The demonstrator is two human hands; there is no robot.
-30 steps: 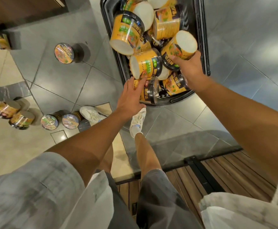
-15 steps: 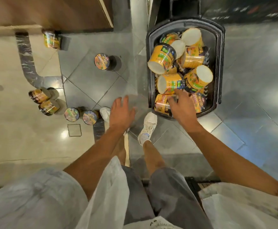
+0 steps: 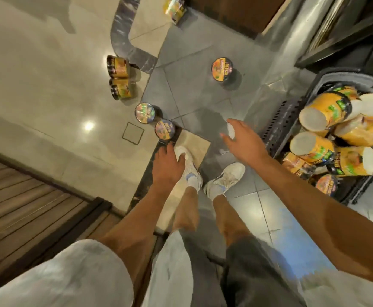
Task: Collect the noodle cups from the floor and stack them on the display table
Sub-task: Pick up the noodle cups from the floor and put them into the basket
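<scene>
Since the frame half a second back, both hands have come away from the black basket [image 3: 292, 120]. The right hand [image 3: 243, 140], which then reached in among the cups at the basket's near end, now hangs over the grey floor tiles [image 3: 194, 94] just left of the basket, fingers straight and spread, holding nothing. The left hand [image 3: 167, 165] has dropped lower and nearer, over the left shoe [image 3: 187, 165], fingers loosely extended, holding nothing. The view has swung left: the basket now sits at the right edge and is partly cut off.

Count, floor: six noodle cups.
- One upright cup alone [image 3: 222, 70] on the grey tiles, far of centre, lid up.
- Two upright cups side by side, [image 3: 144, 113] and [image 3: 164, 129], lids up, just far of the left hand.
- Two cups on their sides, [image 3: 117, 65] and [image 3: 120, 87], one just beyond the other, on the cream floor left of the upright pair.
- One cup [image 3: 175, 7] at the far top edge, blurred, beside a dark wooden base [image 3: 236, 16].

Count, basket: at least seven cups [image 3: 327, 109] visible, lying tumbled on their sides with pale bottoms showing; the total cannot be told, since the frame crops the pile.

Other: two white shoes, the right shoe [image 3: 227, 176] on grey tile; wooden slat flooring [image 3: 26, 191] at near left. The display table cannot be made out.
</scene>
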